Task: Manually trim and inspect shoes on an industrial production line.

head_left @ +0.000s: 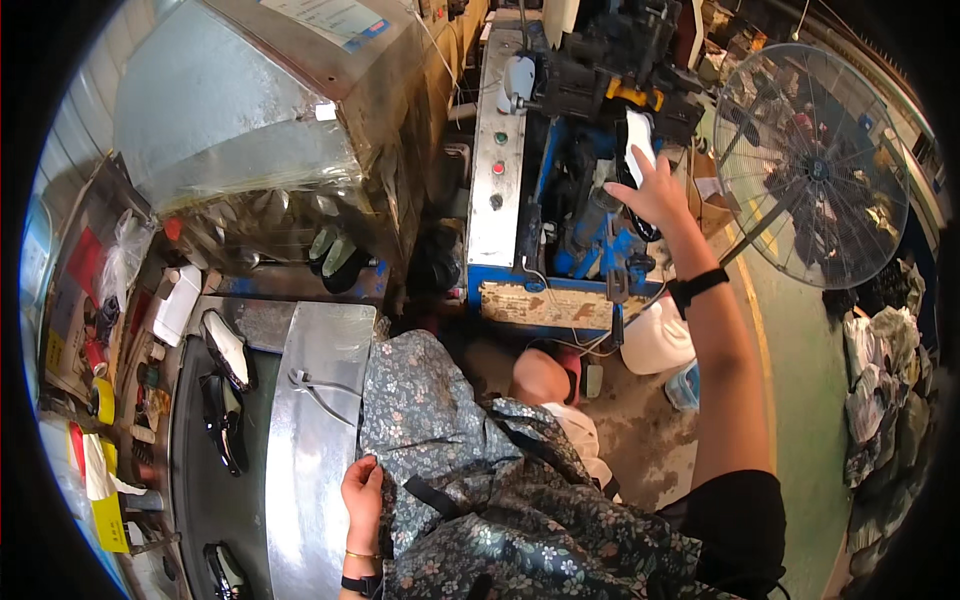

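Note:
A black shoe with a white sole side [639, 140] sits sole up in the blue and black machine [600, 230] ahead of me. My right hand [655, 192] reaches over it, fingers spread, fingertips at the white surface and thumb out to the left. Whether the fingertips press on it I cannot tell. My left hand [362, 488] is low beside my flowered apron [430, 390], next to the metal ledge [320, 430]. Its fingers are curled in, and no object shows in them.
Black shoes [224, 420] lie on a dark belt [255, 480] at left. A metal hood [250, 110] stands beyond it. A control panel [497, 180] with buttons flanks the machine. To the right are a large fan [815, 168] and a white jug [658, 338].

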The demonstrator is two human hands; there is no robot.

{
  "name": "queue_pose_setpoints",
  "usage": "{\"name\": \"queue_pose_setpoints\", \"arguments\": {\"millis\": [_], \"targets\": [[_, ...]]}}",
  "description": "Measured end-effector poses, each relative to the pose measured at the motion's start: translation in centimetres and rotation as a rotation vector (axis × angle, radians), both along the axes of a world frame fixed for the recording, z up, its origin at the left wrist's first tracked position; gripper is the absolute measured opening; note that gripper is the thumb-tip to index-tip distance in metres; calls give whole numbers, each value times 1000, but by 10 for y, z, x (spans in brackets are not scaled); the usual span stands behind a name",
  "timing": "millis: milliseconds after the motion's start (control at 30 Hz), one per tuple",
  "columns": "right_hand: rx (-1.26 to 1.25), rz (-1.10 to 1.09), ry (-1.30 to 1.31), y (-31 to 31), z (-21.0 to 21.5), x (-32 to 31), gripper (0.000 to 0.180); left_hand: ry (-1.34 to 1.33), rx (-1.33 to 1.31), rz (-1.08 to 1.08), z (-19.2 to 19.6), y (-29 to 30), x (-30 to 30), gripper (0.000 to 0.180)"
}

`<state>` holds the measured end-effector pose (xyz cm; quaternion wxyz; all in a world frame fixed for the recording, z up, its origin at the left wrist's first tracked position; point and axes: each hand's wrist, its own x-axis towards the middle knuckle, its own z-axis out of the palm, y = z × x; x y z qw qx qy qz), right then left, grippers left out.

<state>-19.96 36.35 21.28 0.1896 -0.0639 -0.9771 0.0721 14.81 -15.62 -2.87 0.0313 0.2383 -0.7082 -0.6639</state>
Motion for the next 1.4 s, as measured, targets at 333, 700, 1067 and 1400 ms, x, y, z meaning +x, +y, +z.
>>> {"name": "queue_pose_setpoints", "arguments": {"millis": [333, 700, 1067, 1400], "targets": [[-276, 268, 76, 4, 11, -22, 65, 227, -851, 305, -44, -152, -72, 39], [-69, 557, 65, -92, -73, 38, 37, -397, -356, 593, -20, -288, -210, 63], [-1352, 773, -696, -310, -186, 152, 36, 152, 549, 393, 78, -146, -97, 23], [-1305, 789, -722, -335, -171, 229, 51, 363, 53, 68, 85, -2, -51, 93]]}}
